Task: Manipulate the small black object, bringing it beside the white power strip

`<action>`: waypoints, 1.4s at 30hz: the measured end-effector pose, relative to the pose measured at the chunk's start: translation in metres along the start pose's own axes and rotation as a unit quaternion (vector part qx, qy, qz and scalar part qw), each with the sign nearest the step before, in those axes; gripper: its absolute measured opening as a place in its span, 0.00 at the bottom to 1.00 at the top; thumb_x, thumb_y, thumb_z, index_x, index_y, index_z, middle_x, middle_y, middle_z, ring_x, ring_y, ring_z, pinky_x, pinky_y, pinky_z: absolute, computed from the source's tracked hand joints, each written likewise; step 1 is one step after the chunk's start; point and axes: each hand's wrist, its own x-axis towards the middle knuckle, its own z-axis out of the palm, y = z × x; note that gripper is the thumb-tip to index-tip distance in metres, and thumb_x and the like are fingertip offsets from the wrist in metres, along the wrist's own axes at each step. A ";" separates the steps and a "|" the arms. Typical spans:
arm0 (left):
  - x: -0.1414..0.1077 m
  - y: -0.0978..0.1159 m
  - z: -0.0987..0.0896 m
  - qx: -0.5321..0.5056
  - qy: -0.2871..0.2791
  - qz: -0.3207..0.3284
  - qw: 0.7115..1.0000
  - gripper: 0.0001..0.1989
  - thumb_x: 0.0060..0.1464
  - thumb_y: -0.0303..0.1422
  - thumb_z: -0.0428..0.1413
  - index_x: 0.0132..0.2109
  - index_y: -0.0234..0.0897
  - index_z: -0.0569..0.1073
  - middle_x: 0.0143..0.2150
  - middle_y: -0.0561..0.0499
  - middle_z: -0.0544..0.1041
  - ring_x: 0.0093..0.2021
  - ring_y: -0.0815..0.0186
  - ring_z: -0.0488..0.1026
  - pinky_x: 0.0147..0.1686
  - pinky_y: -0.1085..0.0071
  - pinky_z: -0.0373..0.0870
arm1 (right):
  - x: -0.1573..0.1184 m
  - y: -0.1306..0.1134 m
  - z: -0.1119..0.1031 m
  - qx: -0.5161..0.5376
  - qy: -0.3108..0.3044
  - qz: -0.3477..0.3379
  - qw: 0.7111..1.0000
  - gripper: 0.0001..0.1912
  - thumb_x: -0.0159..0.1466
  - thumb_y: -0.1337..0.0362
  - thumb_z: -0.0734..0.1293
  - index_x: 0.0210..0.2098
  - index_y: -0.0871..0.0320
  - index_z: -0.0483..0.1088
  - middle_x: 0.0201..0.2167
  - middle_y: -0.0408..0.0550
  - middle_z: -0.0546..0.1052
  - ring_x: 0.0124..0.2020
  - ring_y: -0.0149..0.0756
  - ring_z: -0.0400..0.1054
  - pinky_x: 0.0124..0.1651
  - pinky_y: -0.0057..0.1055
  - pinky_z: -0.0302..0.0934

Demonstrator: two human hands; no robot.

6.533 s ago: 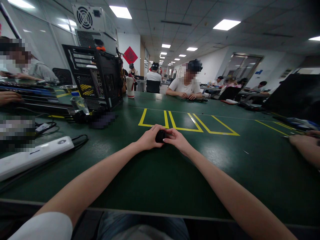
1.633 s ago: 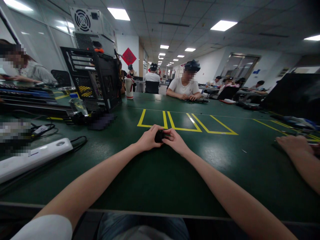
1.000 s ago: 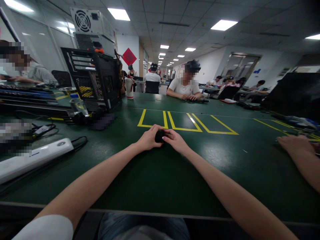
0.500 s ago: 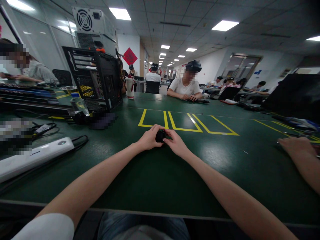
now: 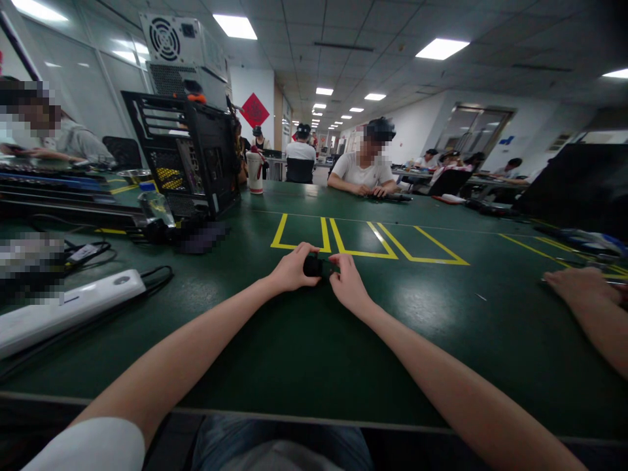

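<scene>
A small rounded black object [image 5: 312, 266] sits between the thumb and fingers of my left hand [image 5: 293, 268], which grips it from the left side just above the green table [image 5: 275, 366]. My right hand [image 5: 347, 281] is just to its right, thumb and fingertips curled close together in a pinch. Something small and dark shows at those fingertips, too small to name. A narrow gap separates the right fingertips from the black object.
Yellow tape outlines [image 5: 363, 254] mark the table beyond my hands. An open black computer case [image 5: 196, 150] stands left, near a white power strip [image 5: 73, 311] and a paper cup [image 5: 255, 171]. A co-worker's hand [image 5: 583, 288] reaches in at the right; another person [image 5: 363, 171] sits opposite.
My right hand has drawn slightly right, away from the black object, opening a gap. My left hand stays almost in place, still gripping it.
</scene>
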 end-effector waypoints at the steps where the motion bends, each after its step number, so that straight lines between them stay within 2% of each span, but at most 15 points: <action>1: 0.001 -0.003 0.000 -0.004 0.001 -0.010 1.000 0.28 0.37 0.35 0.60 0.48 0.39 0.60 0.46 0.48 0.65 0.45 0.59 0.66 0.43 0.61 0.65 | 0.000 0.003 -0.001 -0.008 0.001 0.022 1.000 0.19 0.52 0.76 0.55 0.42 0.58 0.59 0.44 0.52 0.60 0.45 0.39 0.61 0.49 0.42 0.58; 5: 0.004 -0.018 0.002 -0.042 -0.007 -0.073 0.996 0.27 0.39 0.38 0.59 0.47 0.38 0.62 0.45 0.47 0.67 0.45 0.59 0.67 0.43 0.59 0.65 | -0.001 0.006 -0.003 -0.021 -0.021 0.047 0.998 0.19 0.54 0.68 0.59 0.47 0.57 0.58 0.48 0.53 0.60 0.48 0.42 0.61 0.52 0.43 0.55; 9: 0.004 -0.027 0.005 -0.092 -0.011 -0.106 0.990 0.26 0.40 0.39 0.59 0.47 0.38 0.62 0.45 0.47 0.68 0.45 0.60 0.68 0.44 0.58 0.65 | 0.000 0.001 -0.001 -0.023 -0.066 0.042 0.997 0.26 0.53 0.59 0.64 0.50 0.57 0.56 0.51 0.55 0.61 0.51 0.46 0.59 0.53 0.45 0.53; 13: 0.002 -0.027 0.007 -0.126 -0.022 -0.116 0.985 0.28 0.40 0.41 0.59 0.48 0.39 0.61 0.46 0.47 0.67 0.45 0.60 0.67 0.44 0.59 0.66 | 0.007 0.005 0.005 -0.016 -0.089 0.033 0.995 0.28 0.54 0.61 0.64 0.52 0.56 0.56 0.52 0.54 0.62 0.53 0.47 0.57 0.55 0.47 0.50; 16: 0.002 -0.028 0.008 -0.138 -0.028 -0.113 0.984 0.30 0.39 0.42 0.60 0.49 0.39 0.60 0.47 0.46 0.66 0.47 0.61 0.67 0.45 0.60 0.65 | 0.013 0.011 0.007 -0.017 -0.097 0.037 0.994 0.25 0.54 0.62 0.64 0.51 0.55 0.58 0.48 0.53 0.66 0.51 0.46 0.60 0.53 0.47 0.52; 20: 0.006 -0.031 0.011 -0.131 -0.022 -0.109 0.985 0.30 0.39 0.41 0.60 0.49 0.39 0.60 0.48 0.46 0.66 0.48 0.60 0.66 0.47 0.59 0.64 | 0.016 0.016 0.008 -0.060 -0.090 0.030 0.994 0.24 0.54 0.61 0.64 0.51 0.56 0.59 0.48 0.54 0.67 0.49 0.47 0.61 0.50 0.47 0.55; 25: 0.020 -0.035 0.019 -0.139 -0.029 -0.099 0.985 0.30 0.38 0.40 0.60 0.49 0.38 0.60 0.48 0.47 0.66 0.48 0.60 0.66 0.49 0.60 0.62 | 0.023 0.019 0.011 -0.111 -0.114 0.007 0.987 0.25 0.55 0.60 0.62 0.53 0.54 0.56 0.50 0.52 0.66 0.50 0.45 0.61 0.51 0.46 0.54; 29: 0.035 -0.040 0.028 -0.147 -0.023 -0.108 0.983 0.31 0.37 0.38 0.61 0.48 0.36 0.60 0.47 0.45 0.67 0.49 0.60 0.65 0.50 0.61 0.61 | 0.036 0.028 0.009 -0.136 -0.090 0.030 0.986 0.22 0.55 0.64 0.62 0.49 0.59 0.60 0.47 0.53 0.68 0.48 0.41 0.62 0.49 0.40 0.56; 32: 0.042 -0.042 0.033 -0.144 -0.013 -0.139 0.980 0.31 0.37 0.39 0.61 0.48 0.36 0.59 0.47 0.45 0.67 0.49 0.59 0.65 0.49 0.59 0.61 | 0.040 0.040 -0.003 -0.150 -0.054 0.078 0.984 0.23 0.54 0.62 0.63 0.49 0.61 0.60 0.47 0.54 0.68 0.47 0.41 0.62 0.49 0.40 0.56; 35: 0.036 -0.037 0.031 -0.128 -0.013 -0.161 0.979 0.31 0.38 0.39 0.61 0.49 0.37 0.58 0.48 0.44 0.66 0.49 0.57 0.65 0.48 0.56 0.61 | 0.029 0.052 -0.022 -0.164 -0.014 0.136 0.977 0.24 0.54 0.60 0.64 0.48 0.61 0.59 0.47 0.55 0.67 0.47 0.41 0.62 0.49 0.40 0.55; 37: 0.023 -0.027 0.024 -0.127 -0.031 -0.156 0.979 0.31 0.39 0.40 0.60 0.50 0.38 0.58 0.49 0.44 0.65 0.49 0.57 0.65 0.48 0.56 0.62 | 0.012 0.052 -0.037 -0.163 -0.020 0.143 0.976 0.24 0.54 0.59 0.63 0.48 0.62 0.60 0.46 0.55 0.67 0.48 0.42 0.61 0.49 0.41 0.55; 39: 0.002 -0.013 0.013 -0.140 -0.057 -0.148 0.977 0.31 0.40 0.40 0.59 0.51 0.40 0.57 0.50 0.44 0.65 0.50 0.57 0.65 0.47 0.56 0.63 | -0.011 0.041 -0.050 -0.154 -0.044 0.128 0.979 0.23 0.54 0.60 0.63 0.48 0.61 0.60 0.47 0.54 0.67 0.48 0.41 0.61 0.50 0.41 0.55; 42: -0.039 0.018 -0.010 -0.161 -0.088 -0.149 0.972 0.31 0.40 0.39 0.59 0.52 0.40 0.57 0.50 0.45 0.65 0.49 0.58 0.65 0.47 0.58 0.65 | -0.053 0.008 -0.066 -0.123 -0.086 0.100 0.984 0.23 0.55 0.60 0.63 0.49 0.59 0.60 0.46 0.52 0.67 0.49 0.41 0.61 0.51 0.41 0.55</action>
